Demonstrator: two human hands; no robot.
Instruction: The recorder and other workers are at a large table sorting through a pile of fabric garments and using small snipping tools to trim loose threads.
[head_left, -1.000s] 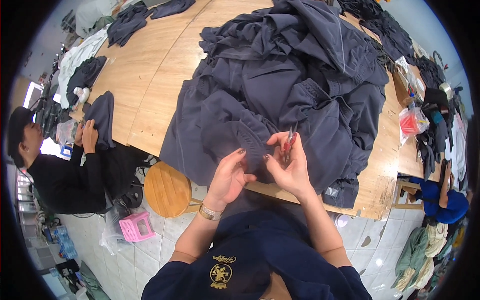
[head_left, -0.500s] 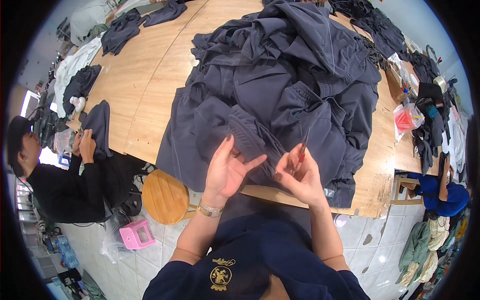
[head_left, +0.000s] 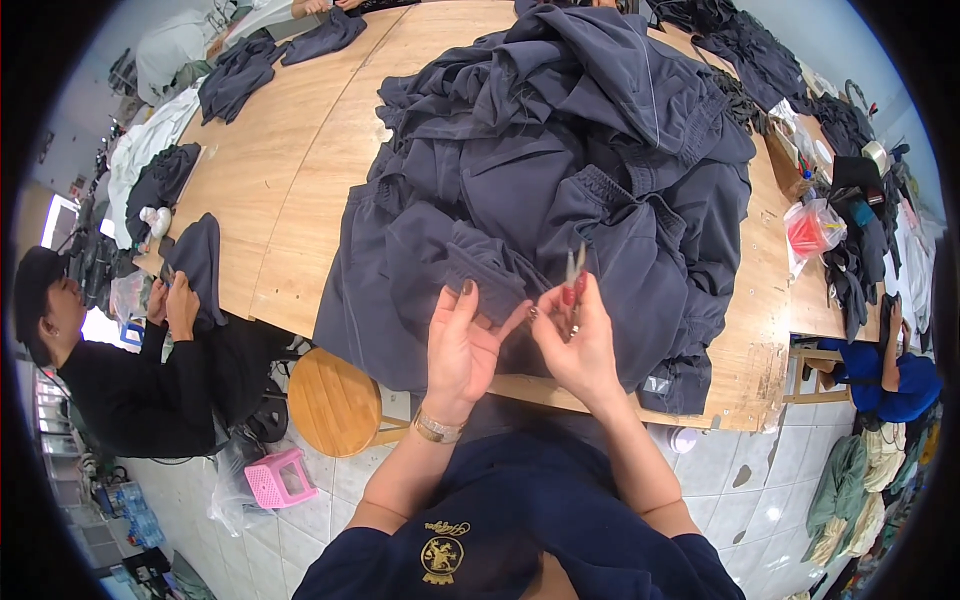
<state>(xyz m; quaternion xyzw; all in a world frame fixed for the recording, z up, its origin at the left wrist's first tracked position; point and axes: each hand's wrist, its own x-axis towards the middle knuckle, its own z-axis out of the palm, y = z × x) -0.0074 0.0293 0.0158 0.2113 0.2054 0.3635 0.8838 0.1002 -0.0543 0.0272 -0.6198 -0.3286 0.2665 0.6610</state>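
Note:
A large heap of dark grey garments (head_left: 520,170) covers the table in front of me. My left hand (head_left: 460,355), palm toward me, is at the gathered elastic edge (head_left: 480,262) of one garment. Its thumb points up and one finger stretches toward the right hand; the other fingers look bent into the cloth, partly hidden. My right hand (head_left: 580,350) holds small red-handled thread snips (head_left: 573,285), blades pointing up and away. Its thumb and forefinger meet close to the left hand's outstretched finger. Whether a thread is between them is too fine to see.
At left, a person in black (head_left: 130,370) handles a dark cloth piece near a round wooden stool (head_left: 333,402) and a pink plastic stool (head_left: 280,478). Another person in blue (head_left: 895,380) sits at the right. A red-filled plastic bag (head_left: 812,230) lies at the right table end.
My hands have drawn closer together, the right moving slightly left. The snips now tilt left, with the blades more upright. The elastic edge has sunk flatter above my left hand.

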